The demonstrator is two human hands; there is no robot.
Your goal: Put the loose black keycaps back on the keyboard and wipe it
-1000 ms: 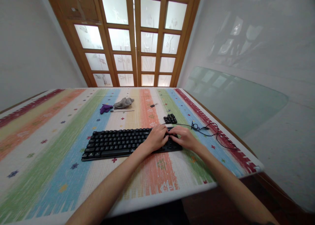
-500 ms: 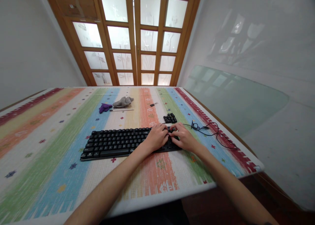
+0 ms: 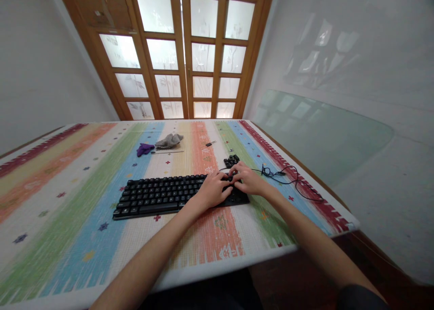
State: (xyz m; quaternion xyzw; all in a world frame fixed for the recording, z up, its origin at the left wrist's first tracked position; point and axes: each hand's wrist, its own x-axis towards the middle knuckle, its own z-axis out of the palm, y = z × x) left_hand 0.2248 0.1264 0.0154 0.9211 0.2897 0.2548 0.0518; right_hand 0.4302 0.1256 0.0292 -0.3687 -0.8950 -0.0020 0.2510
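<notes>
A black keyboard (image 3: 156,197) lies near the table's front edge, its right end partly hidden under my hands. My left hand (image 3: 214,188) bends over the right part of the keyboard, fingers curled onto it and thumb lower down. From the right, my right hand (image 3: 247,178) reaches in with curled fingers, its fingertips close to those of the left over the keypad area. Anything small between the fingertips is hidden. Just beyond the right hand is a cluster of loose black keycaps (image 3: 231,160).
The keyboard cable (image 3: 288,176) lies tangled at the right. Farther back are a grey cloth (image 3: 169,141), a purple cloth (image 3: 145,149), a thin stick (image 3: 167,152) and a small dark tool (image 3: 209,144). A striped cloth (image 3: 77,201) covers the table; a wall stands right.
My right hand has shifted slightly up and left, with its fingers farther over the keypad's upper part. The left thumb has spread a little from its fingers. The view has tilted slightly.
</notes>
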